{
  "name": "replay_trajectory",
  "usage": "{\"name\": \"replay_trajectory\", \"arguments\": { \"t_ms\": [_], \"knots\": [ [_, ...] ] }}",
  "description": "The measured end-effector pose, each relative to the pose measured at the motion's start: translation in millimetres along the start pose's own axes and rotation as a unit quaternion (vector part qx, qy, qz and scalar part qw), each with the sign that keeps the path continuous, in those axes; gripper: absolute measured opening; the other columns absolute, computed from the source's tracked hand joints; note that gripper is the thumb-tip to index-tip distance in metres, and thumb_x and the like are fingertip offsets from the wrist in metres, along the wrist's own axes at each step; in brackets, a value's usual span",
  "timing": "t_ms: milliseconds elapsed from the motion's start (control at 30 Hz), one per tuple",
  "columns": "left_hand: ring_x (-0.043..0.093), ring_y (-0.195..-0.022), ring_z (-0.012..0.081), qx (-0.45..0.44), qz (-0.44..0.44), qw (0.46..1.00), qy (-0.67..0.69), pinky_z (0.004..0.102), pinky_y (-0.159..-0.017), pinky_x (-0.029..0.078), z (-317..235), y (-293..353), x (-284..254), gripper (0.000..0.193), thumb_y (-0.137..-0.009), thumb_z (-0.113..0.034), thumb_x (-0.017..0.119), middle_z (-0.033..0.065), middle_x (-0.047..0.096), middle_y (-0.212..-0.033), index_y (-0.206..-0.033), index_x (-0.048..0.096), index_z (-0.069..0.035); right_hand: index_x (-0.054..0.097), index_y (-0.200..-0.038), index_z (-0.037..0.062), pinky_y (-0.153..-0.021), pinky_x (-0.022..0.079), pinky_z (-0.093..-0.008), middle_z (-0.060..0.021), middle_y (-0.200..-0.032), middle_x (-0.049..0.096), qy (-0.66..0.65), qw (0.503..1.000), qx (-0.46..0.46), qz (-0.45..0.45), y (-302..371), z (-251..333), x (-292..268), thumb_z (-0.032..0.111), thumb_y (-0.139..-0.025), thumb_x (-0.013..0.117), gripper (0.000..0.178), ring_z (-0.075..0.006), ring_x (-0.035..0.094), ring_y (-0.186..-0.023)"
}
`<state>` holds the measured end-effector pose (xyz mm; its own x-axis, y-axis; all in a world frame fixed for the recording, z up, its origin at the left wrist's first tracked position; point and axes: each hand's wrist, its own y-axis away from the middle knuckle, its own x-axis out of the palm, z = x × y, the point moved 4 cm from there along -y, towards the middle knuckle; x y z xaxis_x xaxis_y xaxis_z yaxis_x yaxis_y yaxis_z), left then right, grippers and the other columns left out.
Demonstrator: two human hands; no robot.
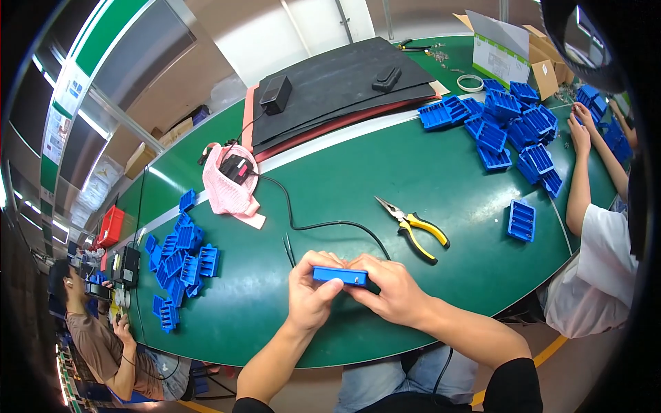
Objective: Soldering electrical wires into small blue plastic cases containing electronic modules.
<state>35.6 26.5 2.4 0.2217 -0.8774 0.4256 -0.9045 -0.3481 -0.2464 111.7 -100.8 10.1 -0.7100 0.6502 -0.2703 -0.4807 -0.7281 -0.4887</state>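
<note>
Both of my hands hold one blue plastic slotted box between them, over the near edge of the green table. My left hand is closed on its left end, the thumb along the near side. My right hand grips the right end. A small metal bit shows at the box's right corner. Just beyond my left hand lie two thin dark prongs, partly hidden by it. A black cable curves across the table and ends behind my right hand. Needle-nose pliers with yellow and black handles lie beyond my right hand.
Piles of blue boxes lie left and far right; a single box sits at right. A pink cloth holds a black device. Black sheets lie at the back. People work on either side, one person's hands at right.
</note>
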Motion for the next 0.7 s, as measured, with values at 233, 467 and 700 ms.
{"name": "replay_trajectory", "arguments": {
  "t_ms": [233, 467, 700],
  "knots": [
    [0.054, -0.102, 0.019, -0.013, 0.016, 0.998, -0.054, 0.0334, -0.095, 0.043, -3.3, -0.4, 1.0, 0.027, -0.082, -0.003, 0.068, 0.0121, 0.057, -0.108, -0.107, 0.057, -0.001, 0.06, -0.096, -0.0006, -0.071, 0.053, -0.0357, -0.014, -0.094, 0.066, -0.001, 0.998, -0.03, -0.049, -3.0, 3.3, -2.8, 0.0, -0.076, 0.072, 0.024, -0.0306, 0.067, -0.083],
    [0.048, -0.122, 0.0233, -0.071, 0.013, 0.997, 0.011, 0.0374, -0.104, 0.039, 2.9, -0.4, 13.4, 0.043, -0.087, -0.008, 0.063, 0.016, 0.051, -0.129, -0.126, 0.047, 0.0, 0.062, -0.092, -0.0026, -0.07, 0.053, -0.033, -0.014, -0.094, 0.067, 0.009, 0.998, -0.013, -0.055, 0.1, -2.8, -4.1, -0.001, -0.071, 0.071, 0.023, -0.0268, 0.066, -0.082],
    [0.047, -0.122, 0.0237, -0.071, 0.03, 0.997, 0.005, 0.0388, -0.105, 0.037, 3.5, 1.0, 11.4, 0.037, -0.087, -0.006, 0.06, 0.0172, 0.049, -0.13, -0.122, 0.047, -0.003, 0.062, -0.093, -0.0022, -0.066, 0.051, -0.0331, -0.0133, -0.092, 0.064, 0.031, 0.999, -0.007, -0.042, -1.0, 0.7, -3.2, 0.001, -0.072, 0.069, 0.022, -0.0279, 0.064, -0.077]
  ]
}}
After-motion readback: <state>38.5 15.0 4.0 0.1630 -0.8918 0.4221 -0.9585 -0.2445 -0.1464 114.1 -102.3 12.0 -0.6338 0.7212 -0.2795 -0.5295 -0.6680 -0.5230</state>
